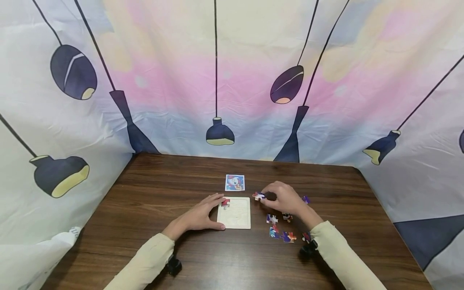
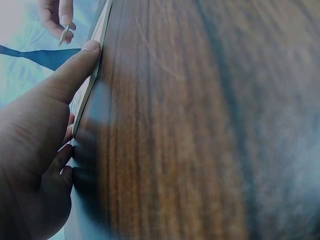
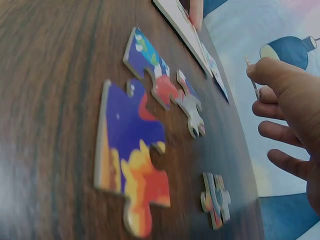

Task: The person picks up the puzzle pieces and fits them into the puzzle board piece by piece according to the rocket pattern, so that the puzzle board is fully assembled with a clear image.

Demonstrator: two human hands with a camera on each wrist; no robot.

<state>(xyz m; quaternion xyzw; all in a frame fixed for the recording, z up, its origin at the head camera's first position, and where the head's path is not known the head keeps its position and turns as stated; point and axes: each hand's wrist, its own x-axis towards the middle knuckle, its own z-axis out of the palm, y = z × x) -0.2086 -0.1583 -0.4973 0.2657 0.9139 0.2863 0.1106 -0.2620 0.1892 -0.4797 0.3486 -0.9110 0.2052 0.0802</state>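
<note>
My left hand [image 1: 199,213] rests at the left side of a pale square puzzle tray [image 1: 239,219]. Its thumb [image 2: 80,67] touches the tray's near left corner, and its fairly straight fingers reach the far left corner. One red-and-white puzzle piece [image 1: 225,204] lies in the tray's far left corner. To the right of the tray, my right hand [image 1: 284,197] pinches a white-and-purple puzzle piece [image 1: 258,196] between thumb and fingers, raised above the table. In the right wrist view that held piece [image 3: 252,77] shows edge-on, so its picture is hidden there.
Several loose pieces lie right of the tray, among them a purple-and-orange piece [image 3: 132,150], a blue-and-red piece [image 3: 150,65] and a white piece [image 3: 190,107]. A picture card [image 1: 235,183] lies beyond the tray on the wooden table [image 1: 163,177]. A printed curtain [image 1: 181,80] hangs behind.
</note>
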